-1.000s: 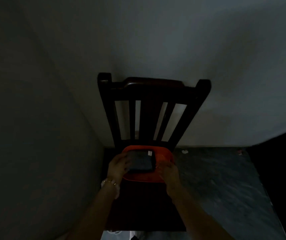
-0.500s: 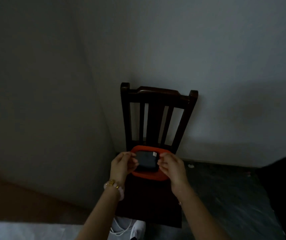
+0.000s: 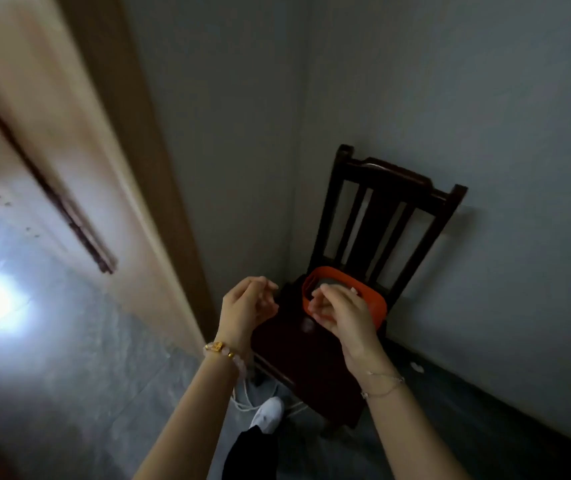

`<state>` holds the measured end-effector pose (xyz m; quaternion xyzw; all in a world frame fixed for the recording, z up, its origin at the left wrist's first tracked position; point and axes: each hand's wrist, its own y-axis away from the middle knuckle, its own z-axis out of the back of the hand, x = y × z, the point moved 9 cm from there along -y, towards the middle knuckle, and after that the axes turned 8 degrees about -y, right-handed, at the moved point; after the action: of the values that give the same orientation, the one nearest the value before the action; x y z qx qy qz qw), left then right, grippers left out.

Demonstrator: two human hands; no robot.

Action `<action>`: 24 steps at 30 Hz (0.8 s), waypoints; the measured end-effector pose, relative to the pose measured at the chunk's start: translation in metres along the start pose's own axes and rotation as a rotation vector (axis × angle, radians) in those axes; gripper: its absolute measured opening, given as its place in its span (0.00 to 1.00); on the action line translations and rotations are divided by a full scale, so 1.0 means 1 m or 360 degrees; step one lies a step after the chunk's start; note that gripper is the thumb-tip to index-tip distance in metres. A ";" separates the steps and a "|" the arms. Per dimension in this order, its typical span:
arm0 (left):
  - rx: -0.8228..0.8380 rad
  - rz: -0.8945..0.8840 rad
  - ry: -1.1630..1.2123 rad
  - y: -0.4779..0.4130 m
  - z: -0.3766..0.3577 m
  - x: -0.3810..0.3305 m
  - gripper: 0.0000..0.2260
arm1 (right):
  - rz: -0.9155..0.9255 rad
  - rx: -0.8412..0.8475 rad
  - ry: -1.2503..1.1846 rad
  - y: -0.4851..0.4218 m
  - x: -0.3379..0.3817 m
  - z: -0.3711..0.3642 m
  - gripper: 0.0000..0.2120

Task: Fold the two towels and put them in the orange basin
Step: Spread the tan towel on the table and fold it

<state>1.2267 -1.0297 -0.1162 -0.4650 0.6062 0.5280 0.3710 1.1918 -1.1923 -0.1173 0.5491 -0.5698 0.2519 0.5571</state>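
Note:
The orange basin (image 3: 374,296) sits at the back of a dark wooden chair seat (image 3: 297,344). A dark folded towel (image 3: 329,282) lies inside it, mostly hidden behind my right hand. My left hand (image 3: 249,306) hovers left of the basin, fingers loosely curled, holding nothing. My right hand (image 3: 342,310) hangs in front of the basin, fingers apart and empty. A second towel cannot be told apart in the dim basin.
The chair back (image 3: 381,216) stands in a grey wall corner. A pale door frame (image 3: 131,188) runs along the left. My white shoe (image 3: 268,414) and a white cord (image 3: 242,400) are on the grey floor by the chair's front leg.
Both hands have let go of the towel in the basin and drawn back from it. The view has swung left, bringing the door frame and bright floor into sight.

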 end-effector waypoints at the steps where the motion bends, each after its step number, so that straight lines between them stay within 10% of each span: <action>1: -0.0070 -0.0035 0.0028 0.012 0.015 -0.005 0.13 | -0.0018 0.0069 0.0021 0.006 -0.004 -0.012 0.11; 24: -0.1229 -0.0267 0.0121 0.171 0.335 -0.047 0.10 | -0.0205 0.1171 0.0489 0.141 -0.094 -0.318 0.11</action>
<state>1.0627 -0.6895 -0.0777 -0.6372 0.3364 0.6674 0.1880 1.1575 -0.8360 -0.0769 0.7024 -0.3161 0.4827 0.4168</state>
